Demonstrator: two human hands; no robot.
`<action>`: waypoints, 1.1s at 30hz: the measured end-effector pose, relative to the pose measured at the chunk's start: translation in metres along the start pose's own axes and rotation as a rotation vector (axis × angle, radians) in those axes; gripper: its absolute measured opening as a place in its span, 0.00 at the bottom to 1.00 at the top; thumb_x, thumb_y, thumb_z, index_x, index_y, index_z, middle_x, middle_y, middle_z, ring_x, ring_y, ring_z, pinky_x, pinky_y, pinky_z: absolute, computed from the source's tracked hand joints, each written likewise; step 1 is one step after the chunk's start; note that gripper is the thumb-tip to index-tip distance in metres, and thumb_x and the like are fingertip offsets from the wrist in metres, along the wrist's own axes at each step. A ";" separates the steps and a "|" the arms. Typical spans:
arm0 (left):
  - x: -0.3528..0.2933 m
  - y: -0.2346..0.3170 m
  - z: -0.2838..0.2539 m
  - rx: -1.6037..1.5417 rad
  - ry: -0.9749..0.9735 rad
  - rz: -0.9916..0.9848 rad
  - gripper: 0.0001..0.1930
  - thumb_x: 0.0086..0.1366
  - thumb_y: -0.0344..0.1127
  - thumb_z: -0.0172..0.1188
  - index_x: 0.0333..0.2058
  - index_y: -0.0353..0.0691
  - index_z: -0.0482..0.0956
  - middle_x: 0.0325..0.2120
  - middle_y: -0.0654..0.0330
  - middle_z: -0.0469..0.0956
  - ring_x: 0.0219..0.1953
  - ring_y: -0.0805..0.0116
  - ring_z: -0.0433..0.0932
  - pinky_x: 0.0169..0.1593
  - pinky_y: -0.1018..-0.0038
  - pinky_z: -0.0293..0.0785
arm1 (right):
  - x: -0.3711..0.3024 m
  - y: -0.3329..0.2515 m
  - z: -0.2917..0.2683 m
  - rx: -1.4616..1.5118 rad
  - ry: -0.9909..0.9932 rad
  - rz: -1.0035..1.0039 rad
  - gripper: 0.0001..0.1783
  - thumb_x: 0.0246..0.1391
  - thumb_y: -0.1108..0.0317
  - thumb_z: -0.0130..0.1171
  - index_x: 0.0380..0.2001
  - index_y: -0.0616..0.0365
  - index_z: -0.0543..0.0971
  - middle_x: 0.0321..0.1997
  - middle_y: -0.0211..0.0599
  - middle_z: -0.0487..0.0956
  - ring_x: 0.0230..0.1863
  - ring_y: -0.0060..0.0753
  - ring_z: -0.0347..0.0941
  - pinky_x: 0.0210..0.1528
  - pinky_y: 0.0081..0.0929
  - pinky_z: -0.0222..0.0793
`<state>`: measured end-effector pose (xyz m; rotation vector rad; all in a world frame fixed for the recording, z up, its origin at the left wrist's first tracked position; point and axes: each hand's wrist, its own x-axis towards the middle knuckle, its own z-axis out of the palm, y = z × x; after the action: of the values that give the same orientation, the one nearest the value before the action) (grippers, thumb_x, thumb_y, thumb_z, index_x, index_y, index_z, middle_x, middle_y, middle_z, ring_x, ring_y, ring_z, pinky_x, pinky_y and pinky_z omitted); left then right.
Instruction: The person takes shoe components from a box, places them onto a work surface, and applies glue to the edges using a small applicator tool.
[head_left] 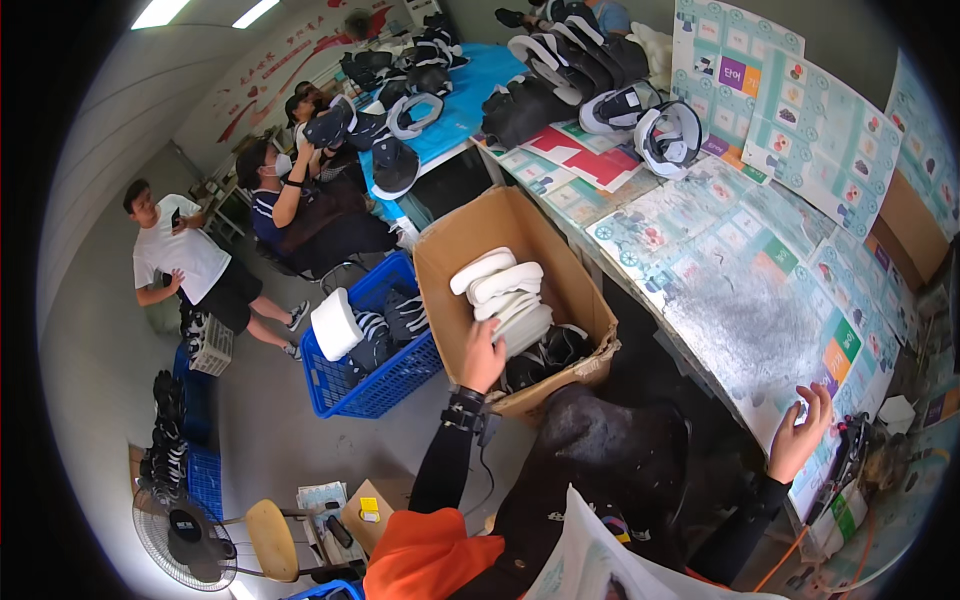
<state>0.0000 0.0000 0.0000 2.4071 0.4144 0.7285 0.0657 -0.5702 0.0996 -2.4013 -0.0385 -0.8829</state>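
Observation:
My left hand (484,357) reaches into a cardboard box (455,228), its fingers extended at the near left end of a stack of white curved foam pads (512,303). The fingertips are at the pads' edge; whether they press on them is hard to see. Black pieces (560,347) lie beside the pads in the box. Over the right part of the worktable (735,320), my right hand (800,430) is held with loosely bent fingers apart and nothing in it. A dark cable hangs from the band on my left wrist.
A blue basket (385,385) with black-and-white parts and a white pad (337,324) stands left of the box. White-and-black helmet-like shells (668,138) sit on the table's far end. Several people work or stand at the far left. A fan (185,540) stands lower left.

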 end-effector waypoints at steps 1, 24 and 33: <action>-0.016 -0.013 0.016 0.062 -0.044 0.015 0.15 0.66 0.36 0.63 0.50 0.40 0.78 0.45 0.47 0.79 0.51 0.45 0.77 0.55 0.53 0.73 | -0.001 0.000 0.002 -0.009 0.010 0.001 0.12 0.56 0.82 0.55 0.42 0.61 0.81 0.59 0.46 0.75 0.66 0.52 0.68 0.68 0.46 0.61; -0.083 -0.019 0.120 0.006 -0.169 -0.127 0.08 0.69 0.36 0.58 0.42 0.40 0.81 0.39 0.49 0.82 0.43 0.43 0.80 0.47 0.55 0.77 | -0.005 0.023 0.012 -0.032 0.025 0.000 0.10 0.57 0.84 0.53 0.40 0.65 0.80 0.57 0.45 0.76 0.63 0.51 0.70 0.61 0.41 0.66; -0.083 -0.023 0.125 0.010 -0.146 -0.152 0.08 0.66 0.37 0.58 0.38 0.41 0.83 0.36 0.51 0.83 0.41 0.45 0.81 0.45 0.53 0.78 | -0.005 0.022 0.014 -0.005 0.021 0.032 0.10 0.59 0.84 0.53 0.41 0.65 0.80 0.58 0.45 0.76 0.63 0.50 0.69 0.61 0.41 0.66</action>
<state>0.0037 -0.0741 -0.1329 2.3880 0.5341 0.4818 0.0746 -0.5802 0.0763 -2.3899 0.0104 -0.8944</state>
